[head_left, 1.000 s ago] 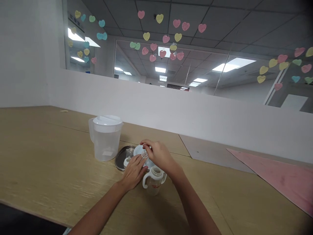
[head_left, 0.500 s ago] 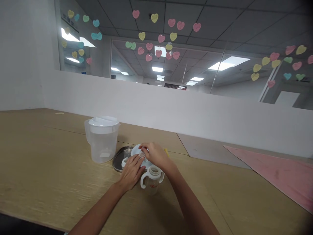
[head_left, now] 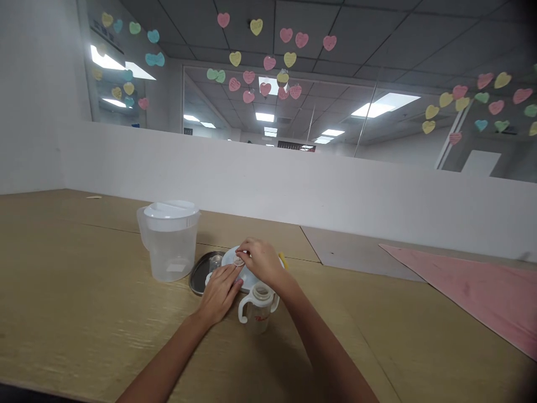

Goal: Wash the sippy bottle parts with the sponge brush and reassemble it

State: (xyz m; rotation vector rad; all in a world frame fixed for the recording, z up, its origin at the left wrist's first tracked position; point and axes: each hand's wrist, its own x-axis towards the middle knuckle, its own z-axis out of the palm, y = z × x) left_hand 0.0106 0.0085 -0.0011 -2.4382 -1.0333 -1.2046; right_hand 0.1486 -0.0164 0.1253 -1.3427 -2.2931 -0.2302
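My right hand [head_left: 260, 260] is closed, its fingertips pinching a small clear round piece [head_left: 239, 261] above a pale blue dish [head_left: 248, 279]. My left hand [head_left: 220, 294] lies palm down with fingers stretched, their tips touching or very near that piece. Under and beside the left fingers is a dark metal tray [head_left: 196, 279] with a clear dome-shaped cap [head_left: 215, 261] on it; a white part there is mostly hidden by the hand. Just in front of the dish stands an open clear bottle [head_left: 258, 316] with white handles and red lettering.
A lidded translucent pitcher [head_left: 172, 246] stands left of the tray. A yellow item [head_left: 283, 260] shows behind my right wrist. A pink sheet [head_left: 474, 288] lies at the right, and a white wall [head_left: 251, 176] runs behind the table.
The whole view has shifted slightly, so the items appear a little further left. Both hands stay together at the small clear piece, with the right fingers slightly repositioned.
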